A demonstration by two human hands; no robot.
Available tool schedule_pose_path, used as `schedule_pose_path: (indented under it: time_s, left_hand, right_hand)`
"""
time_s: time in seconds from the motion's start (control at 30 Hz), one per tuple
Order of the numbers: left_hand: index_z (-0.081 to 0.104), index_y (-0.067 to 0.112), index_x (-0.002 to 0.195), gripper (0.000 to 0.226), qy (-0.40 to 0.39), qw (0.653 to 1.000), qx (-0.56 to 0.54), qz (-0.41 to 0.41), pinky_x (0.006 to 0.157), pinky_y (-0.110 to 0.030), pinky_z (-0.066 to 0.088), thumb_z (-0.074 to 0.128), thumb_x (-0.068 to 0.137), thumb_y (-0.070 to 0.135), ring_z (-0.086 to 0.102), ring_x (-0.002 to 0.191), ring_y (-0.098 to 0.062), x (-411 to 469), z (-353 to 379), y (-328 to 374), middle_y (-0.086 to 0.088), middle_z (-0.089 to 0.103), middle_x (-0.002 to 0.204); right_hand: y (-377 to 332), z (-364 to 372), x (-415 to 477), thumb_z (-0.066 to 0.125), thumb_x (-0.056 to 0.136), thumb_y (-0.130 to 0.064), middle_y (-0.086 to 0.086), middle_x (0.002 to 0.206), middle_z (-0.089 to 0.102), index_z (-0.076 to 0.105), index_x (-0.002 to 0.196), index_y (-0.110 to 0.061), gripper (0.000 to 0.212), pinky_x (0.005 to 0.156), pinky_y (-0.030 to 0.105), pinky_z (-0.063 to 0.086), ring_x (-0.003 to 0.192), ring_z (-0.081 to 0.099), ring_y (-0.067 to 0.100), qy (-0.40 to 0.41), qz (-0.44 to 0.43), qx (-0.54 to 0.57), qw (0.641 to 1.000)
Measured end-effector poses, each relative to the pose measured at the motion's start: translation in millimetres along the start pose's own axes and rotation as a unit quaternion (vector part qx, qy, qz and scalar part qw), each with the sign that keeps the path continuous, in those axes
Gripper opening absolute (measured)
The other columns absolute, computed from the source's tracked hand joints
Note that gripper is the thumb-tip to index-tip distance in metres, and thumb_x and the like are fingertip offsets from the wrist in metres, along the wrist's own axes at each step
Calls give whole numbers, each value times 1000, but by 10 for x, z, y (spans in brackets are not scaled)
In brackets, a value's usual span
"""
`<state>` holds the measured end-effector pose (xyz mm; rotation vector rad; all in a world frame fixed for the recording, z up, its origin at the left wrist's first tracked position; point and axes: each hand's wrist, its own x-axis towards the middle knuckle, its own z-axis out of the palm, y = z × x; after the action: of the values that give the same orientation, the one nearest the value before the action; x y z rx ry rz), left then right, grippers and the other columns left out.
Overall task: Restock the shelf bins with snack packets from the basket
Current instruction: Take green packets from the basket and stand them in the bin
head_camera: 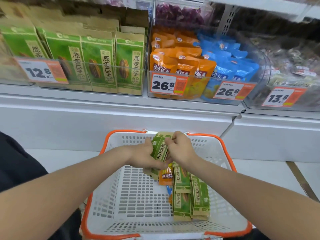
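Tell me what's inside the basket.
Basket holds green packets on the right, an orange packet, a blue edge beneath. Left hand and right hand grip a green bundle. Anything under the pile is covered.

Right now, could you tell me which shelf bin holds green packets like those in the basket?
The left bin, tagged 12.8; to its right sit only orange packets and blue packets.

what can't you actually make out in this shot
Head view:
- The count of held green packets: the left hand and right hand cover the stack.
- Only a sliver of the blue packet in the basket shows under the loose green packets.
- Contents of the far-right bin: blurred behind shiny plastic.
- The purple packets: blurred, cut by the top edge.
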<state>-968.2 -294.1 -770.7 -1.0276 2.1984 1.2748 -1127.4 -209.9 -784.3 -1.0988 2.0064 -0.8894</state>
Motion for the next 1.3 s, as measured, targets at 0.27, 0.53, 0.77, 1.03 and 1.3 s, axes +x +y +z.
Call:
schedule_pose_path:
  time_s: [0.27,0.53,0.77,1.03,1.3]
  left_hand:
    - [67,5,108,21,136,939,-311,53,77,-43,59,59,90,-2,66,84,-27,-261,-242,55,-14,67,91]
    - [75,19,90,7,327,800,-481,147,58,-24,46,75,93,25,54,57,-10,-548,-441,350,6,64,68]
    - [76,23,98,24,429,728,-489,216,58,-18,48,72,95,46,62,60,-1,-766,-676,577,13,70,70]
    - [73,26,105,40,491,715,-436,239,82,-27,57,63,91,63,74,90,1,-962,-1036,680,15,79,95]
    - [62,15,107,48,657,657,-291,228,89,-44,53,31,111,52,65,93,-10,-961,-1369,520,4,69,96]
  right_hand:
    - [-556,37,-25,54,102,-26,0,71,72,75,93,-20,24,67,45,61,66,73,20,59,-127,90,986]
    - [-908,34,-53,57,106,-35,-1,87,69,65,97,-17,22,69,37,54,80,66,18,102,-147,150,972]
    - [-1450,-25,-131,63,104,-27,12,92,77,70,98,-11,19,77,39,59,84,73,21,94,-171,323,926]
    - [-2005,-294,-85,71,99,-19,10,85,79,79,86,-13,16,80,48,63,81,75,23,89,-191,309,927]
    - [-2387,-474,52,71,97,-39,-4,79,78,67,128,-22,36,72,41,64,75,76,8,93,-350,41,931]
